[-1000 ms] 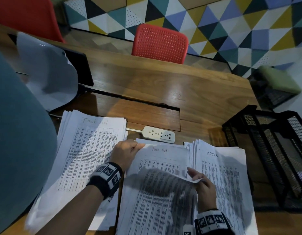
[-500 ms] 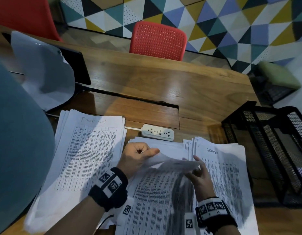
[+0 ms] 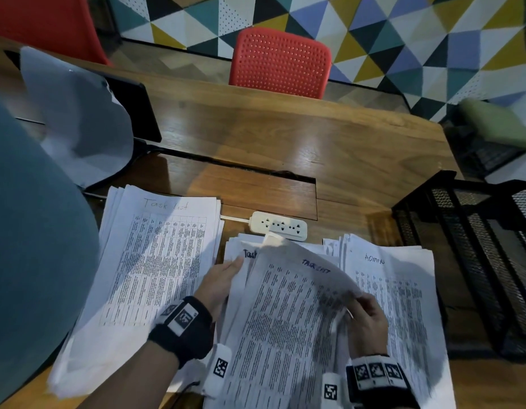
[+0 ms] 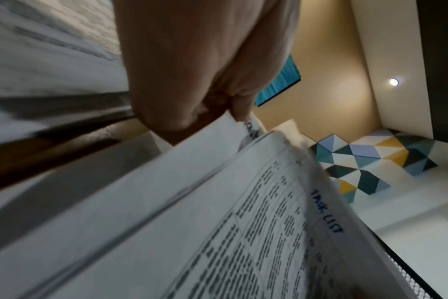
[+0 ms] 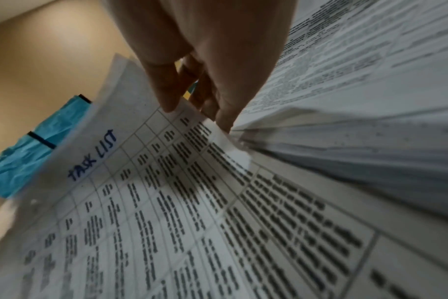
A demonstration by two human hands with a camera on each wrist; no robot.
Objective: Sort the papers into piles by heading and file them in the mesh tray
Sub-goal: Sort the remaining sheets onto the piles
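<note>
- Head view: since a second ago the right hand (image 3: 365, 317) has lifted a "Task List" sheet (image 3: 288, 314) off the middle stack, pinching its edge.
- Left hand (image 3: 223, 283) grips the next sheet's edge; mesh tray (image 3: 474, 261) waits unfilled, so sorting continues.

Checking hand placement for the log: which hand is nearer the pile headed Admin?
Right. The right hand pinches a lifted sheet at the Admin pile's left edge; the left hand lies beyond the middle pile.
</note>
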